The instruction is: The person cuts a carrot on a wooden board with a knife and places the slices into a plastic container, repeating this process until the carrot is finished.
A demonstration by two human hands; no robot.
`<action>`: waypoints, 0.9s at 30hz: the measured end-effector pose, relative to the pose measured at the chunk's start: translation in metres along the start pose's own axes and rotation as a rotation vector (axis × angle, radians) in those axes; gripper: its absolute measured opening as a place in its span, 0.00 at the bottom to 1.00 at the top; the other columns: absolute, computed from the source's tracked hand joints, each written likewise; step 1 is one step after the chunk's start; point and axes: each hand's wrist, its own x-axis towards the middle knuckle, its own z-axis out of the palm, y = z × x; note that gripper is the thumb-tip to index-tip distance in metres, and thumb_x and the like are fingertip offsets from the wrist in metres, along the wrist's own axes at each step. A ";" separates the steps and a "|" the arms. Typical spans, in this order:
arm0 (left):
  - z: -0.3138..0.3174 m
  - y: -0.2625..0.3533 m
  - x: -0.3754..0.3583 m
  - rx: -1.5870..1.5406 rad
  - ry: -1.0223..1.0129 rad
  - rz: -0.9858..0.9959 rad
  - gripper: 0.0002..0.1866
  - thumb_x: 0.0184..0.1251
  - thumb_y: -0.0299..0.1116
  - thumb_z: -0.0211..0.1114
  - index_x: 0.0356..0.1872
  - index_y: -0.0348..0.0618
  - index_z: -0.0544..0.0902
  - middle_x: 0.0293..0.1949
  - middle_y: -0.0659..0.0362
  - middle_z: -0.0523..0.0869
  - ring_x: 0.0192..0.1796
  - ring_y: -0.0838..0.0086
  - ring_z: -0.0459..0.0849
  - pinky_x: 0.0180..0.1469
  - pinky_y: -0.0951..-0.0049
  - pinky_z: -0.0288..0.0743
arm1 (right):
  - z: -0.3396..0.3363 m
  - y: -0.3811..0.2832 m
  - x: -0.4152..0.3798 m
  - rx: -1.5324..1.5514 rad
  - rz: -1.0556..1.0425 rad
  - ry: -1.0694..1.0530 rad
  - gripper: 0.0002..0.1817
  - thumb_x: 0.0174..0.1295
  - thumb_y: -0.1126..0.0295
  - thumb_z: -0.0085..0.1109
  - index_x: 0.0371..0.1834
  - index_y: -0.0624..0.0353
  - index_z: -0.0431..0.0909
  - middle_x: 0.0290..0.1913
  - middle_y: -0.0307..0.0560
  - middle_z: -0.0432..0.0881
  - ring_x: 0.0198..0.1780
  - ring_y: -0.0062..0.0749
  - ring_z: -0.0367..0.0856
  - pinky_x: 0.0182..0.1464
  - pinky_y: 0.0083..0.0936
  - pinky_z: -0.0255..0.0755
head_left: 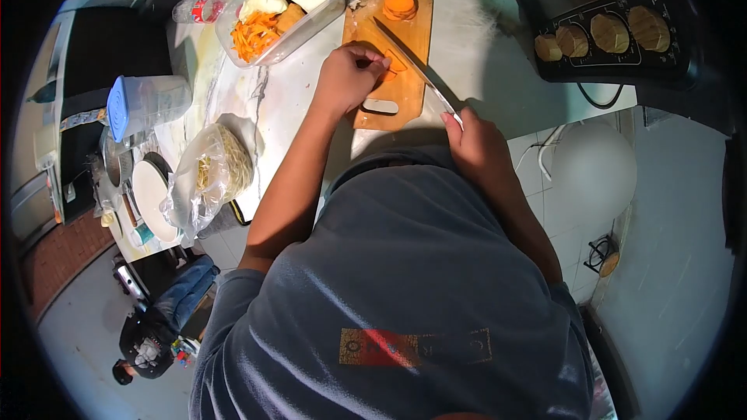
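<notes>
My right hand (476,140) is wrapped round the handle of a knife (412,64), whose long blade slants up and left across the right side of a wooden cutting board (422,31). Over the left part of the board, my left hand (348,78) is closed, its fingertips at a thin orange carrot slice (396,61) beside the blade. The fingers partly hide what they pinch. At the board's far end sits a small stack of round carrot slices (399,6). An oval handle hole shows at the near end.
Left of the board stands a clear plastic container (272,54) with carrot shreds and other food. Further left are a blue-lidded tub (152,107), a bag of pale strands (222,163) and a white plate (153,201). A black appliance with knobs (609,33) stands right. Another person (148,342) sits behind.
</notes>
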 end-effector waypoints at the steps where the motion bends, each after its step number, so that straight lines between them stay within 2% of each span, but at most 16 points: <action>1: 0.000 -0.001 0.001 -0.001 0.002 0.000 0.11 0.59 0.35 0.69 0.32 0.34 0.85 0.28 0.51 0.87 0.31 0.64 0.85 0.39 0.70 0.76 | 0.000 -0.002 0.000 0.024 -0.005 0.008 0.21 0.69 0.54 0.50 0.33 0.65 0.74 0.30 0.66 0.80 0.37 0.64 0.80 0.39 0.51 0.73; 4: 0.001 -0.002 0.003 -0.060 -0.004 -0.017 0.12 0.59 0.36 0.68 0.32 0.34 0.85 0.28 0.50 0.87 0.31 0.64 0.85 0.40 0.70 0.76 | 0.001 -0.009 0.002 0.047 -0.024 0.010 0.21 0.69 0.55 0.49 0.33 0.66 0.73 0.29 0.67 0.80 0.37 0.65 0.79 0.38 0.50 0.72; 6: 0.002 -0.003 0.003 0.031 0.035 0.031 0.13 0.59 0.37 0.68 0.33 0.34 0.85 0.29 0.49 0.87 0.32 0.63 0.85 0.40 0.70 0.76 | 0.003 -0.011 0.004 0.048 -0.032 0.003 0.21 0.69 0.55 0.49 0.33 0.66 0.73 0.29 0.67 0.80 0.36 0.64 0.79 0.38 0.50 0.72; 13: 0.003 0.000 0.004 0.041 0.037 0.009 0.15 0.58 0.38 0.68 0.32 0.33 0.84 0.30 0.49 0.87 0.34 0.61 0.86 0.41 0.70 0.76 | 0.006 -0.011 0.006 0.049 -0.047 0.030 0.21 0.70 0.55 0.48 0.34 0.66 0.73 0.28 0.67 0.80 0.35 0.64 0.80 0.38 0.50 0.73; 25: 0.003 0.004 0.002 0.038 0.038 -0.014 0.14 0.60 0.37 0.70 0.33 0.33 0.83 0.29 0.52 0.87 0.31 0.70 0.85 0.37 0.73 0.76 | 0.007 -0.014 0.006 0.069 -0.033 -0.015 0.20 0.69 0.54 0.51 0.35 0.65 0.74 0.30 0.63 0.81 0.35 0.60 0.82 0.39 0.47 0.75; 27: 0.002 0.006 0.002 0.048 0.012 -0.028 0.14 0.63 0.37 0.69 0.35 0.32 0.82 0.32 0.52 0.87 0.32 0.76 0.84 0.38 0.77 0.75 | 0.006 -0.015 0.006 0.076 -0.034 -0.024 0.20 0.69 0.55 0.51 0.35 0.65 0.74 0.30 0.63 0.81 0.35 0.60 0.82 0.39 0.47 0.75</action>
